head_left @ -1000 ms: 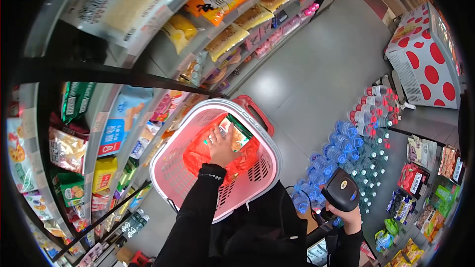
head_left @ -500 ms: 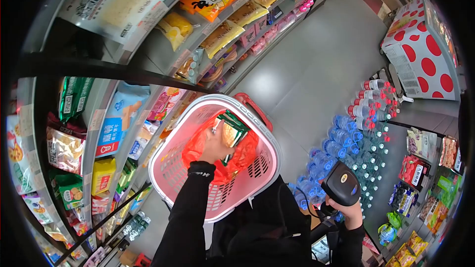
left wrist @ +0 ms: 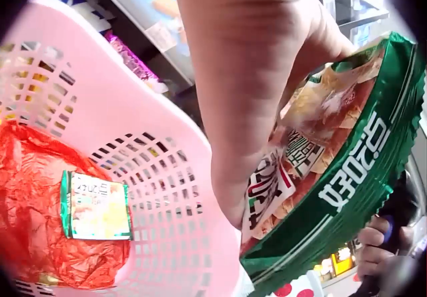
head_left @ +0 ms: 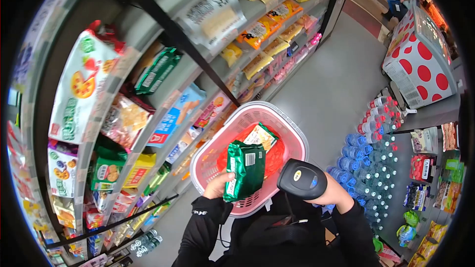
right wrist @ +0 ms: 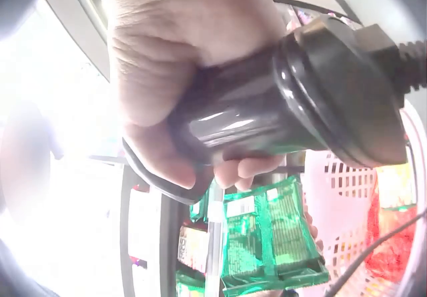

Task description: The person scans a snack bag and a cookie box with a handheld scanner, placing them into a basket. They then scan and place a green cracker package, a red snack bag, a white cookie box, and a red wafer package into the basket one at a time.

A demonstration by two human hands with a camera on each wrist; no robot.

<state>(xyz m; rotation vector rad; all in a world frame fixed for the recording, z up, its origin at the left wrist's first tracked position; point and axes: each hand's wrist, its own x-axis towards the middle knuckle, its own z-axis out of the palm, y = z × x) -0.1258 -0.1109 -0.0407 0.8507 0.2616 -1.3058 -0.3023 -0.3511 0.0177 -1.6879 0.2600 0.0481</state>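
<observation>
My left hand (head_left: 218, 186) grips a green snack packet (head_left: 246, 170) by its edge, over the near side of a pink basket (head_left: 204, 156). A barcode shows on the packet's upper face. In the left wrist view the hand (left wrist: 243, 77) pinches the green packet (left wrist: 333, 177) beside the basket wall (left wrist: 180, 150). My right hand (head_left: 334, 193) holds a black scanner (head_left: 302, 180), its head just right of the packet. The right wrist view shows the right hand's fingers round the scanner handle (right wrist: 233, 110). Another green-edged packet (head_left: 261, 137) lies on a red bag (head_left: 275, 156) in the basket.
Shelves of packaged snacks (head_left: 168, 118) curve along the left and top. Bottles (head_left: 371, 168) stand in rows on the right, near a red-dotted white box (head_left: 420, 64). More snack packets (head_left: 422, 167) lie at the far right. Grey floor (head_left: 321, 84) runs between.
The left hand has come out of the basket with a green packet and moved toward the body. The scanner has moved left, close to that packet. The view has swung left, toward the shelves.
</observation>
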